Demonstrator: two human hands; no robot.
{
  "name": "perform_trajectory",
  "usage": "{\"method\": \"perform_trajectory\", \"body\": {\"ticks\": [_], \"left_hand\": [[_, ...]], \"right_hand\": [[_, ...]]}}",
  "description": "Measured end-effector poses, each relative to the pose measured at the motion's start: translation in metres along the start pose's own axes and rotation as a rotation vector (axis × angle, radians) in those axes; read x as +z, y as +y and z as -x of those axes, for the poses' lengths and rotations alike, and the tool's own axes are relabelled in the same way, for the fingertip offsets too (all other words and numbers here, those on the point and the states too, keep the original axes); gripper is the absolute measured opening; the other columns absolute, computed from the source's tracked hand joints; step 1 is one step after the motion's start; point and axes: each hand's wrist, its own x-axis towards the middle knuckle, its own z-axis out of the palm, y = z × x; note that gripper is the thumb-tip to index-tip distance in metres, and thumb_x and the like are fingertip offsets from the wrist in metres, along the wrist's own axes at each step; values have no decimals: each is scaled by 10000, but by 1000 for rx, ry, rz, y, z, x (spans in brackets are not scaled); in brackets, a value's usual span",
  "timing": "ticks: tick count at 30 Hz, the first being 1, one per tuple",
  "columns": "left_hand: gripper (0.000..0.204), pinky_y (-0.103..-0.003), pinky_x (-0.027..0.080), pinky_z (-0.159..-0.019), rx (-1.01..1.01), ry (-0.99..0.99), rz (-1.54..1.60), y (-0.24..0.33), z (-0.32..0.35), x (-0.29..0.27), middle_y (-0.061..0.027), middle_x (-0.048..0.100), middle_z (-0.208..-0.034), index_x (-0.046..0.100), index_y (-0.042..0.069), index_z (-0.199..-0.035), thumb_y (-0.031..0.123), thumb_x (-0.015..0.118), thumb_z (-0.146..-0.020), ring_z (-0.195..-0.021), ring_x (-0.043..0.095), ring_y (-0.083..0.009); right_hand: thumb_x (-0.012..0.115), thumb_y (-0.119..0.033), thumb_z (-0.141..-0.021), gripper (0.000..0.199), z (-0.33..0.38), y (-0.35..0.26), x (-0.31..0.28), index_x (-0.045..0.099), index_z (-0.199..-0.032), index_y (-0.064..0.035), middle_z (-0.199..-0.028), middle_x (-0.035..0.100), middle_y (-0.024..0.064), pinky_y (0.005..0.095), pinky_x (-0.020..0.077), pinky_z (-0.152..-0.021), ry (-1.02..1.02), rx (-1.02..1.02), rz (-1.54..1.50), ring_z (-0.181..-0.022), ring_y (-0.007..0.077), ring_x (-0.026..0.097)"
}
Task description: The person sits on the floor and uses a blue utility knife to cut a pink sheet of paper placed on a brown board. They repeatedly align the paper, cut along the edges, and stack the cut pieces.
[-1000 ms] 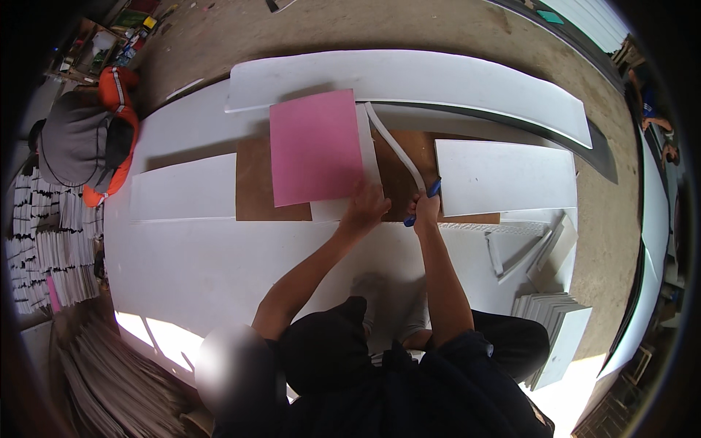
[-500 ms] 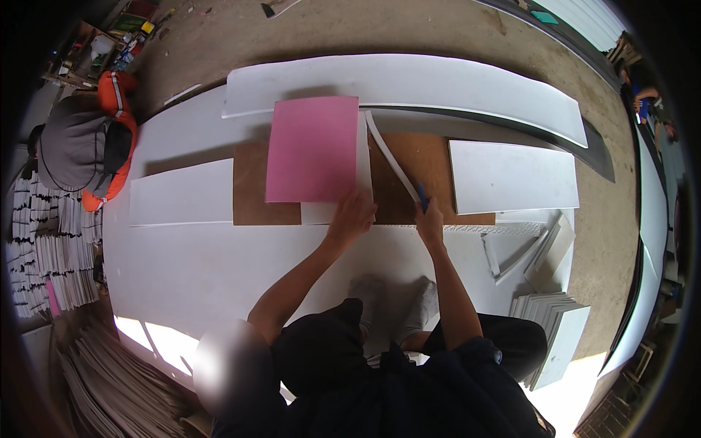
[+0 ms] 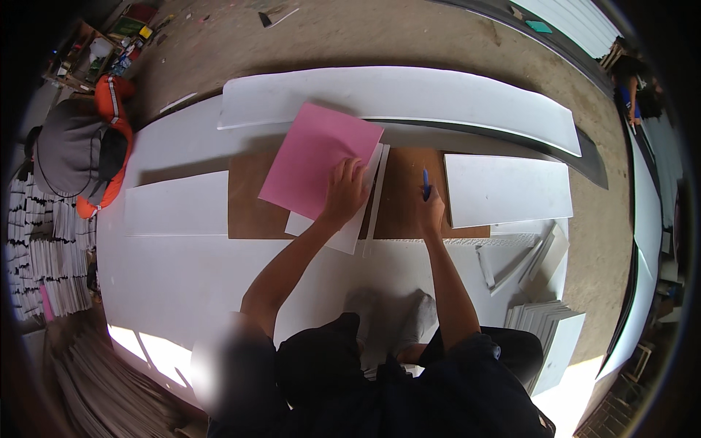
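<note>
The pink sheet lay tilted over a white foam piece on the brown board, and the left hand, its arm stretched forward, pressed flat on the sheet's lower right edge with fingers spread. The right hand rested on the board just beside a narrow white strip, fingers clenched around one blue knife pointing away. Around them lay one white rectangular panel to the right, one long curved panel beyond, and a stack of white pieces near the right knee.

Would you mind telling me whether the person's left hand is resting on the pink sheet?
Yes, the left hand lies flat on the lower right part of the pink sheet, while the right hand holds a blue pen.
</note>
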Motion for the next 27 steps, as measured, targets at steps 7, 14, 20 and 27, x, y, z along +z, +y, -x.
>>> {"method": "perform_trajectory", "body": {"ticks": [7, 14, 20, 27], "left_hand": [[417, -589, 204, -917, 93, 62, -112, -20, -48, 47, -80, 370, -1261, 461, 110, -1174, 226, 499, -775, -1207, 288, -297], [553, -714, 93, -894, 29, -26, -51, -20, -42, 53, -67, 360, -1290, 468, 156, -1196, 316, 598, -683, -1233, 252, -322], [412, -712, 98, -907, -3, -33, -20, -6, -20, 46, -8, 397, -1240, 532, 183, -1109, 270, 584, -710, -1201, 292, -298], [249, -708, 103, -918, 27, 30, -62, 5, -5, 37, 16, 431, -1182, 572, 205, -989, 261, 575, -746, -1170, 339, -258]], "right_hand": [[644, -307, -703, 361, -57, -20, 87, 598, -908, -13, -753, 604, 185, 404, 448, -676, 137, -146, 90, -739, 330, 592], [629, -265, -674, 365, -68, -21, 82, 587, -934, -14, -817, 610, 191, 395, 455, -708, -100, -61, 141, -784, 334, 592], [620, -272, -699, 412, -30, -15, 76, 552, -962, 37, -873, 601, 224, 402, 448, -744, -104, -46, 59, -868, 331, 584], [602, -262, -746, 300, -3, -8, 58, 608, -870, 11, -660, 623, 84, 301, 457, -616, -207, 157, -193, -665, 174, 616]]}}
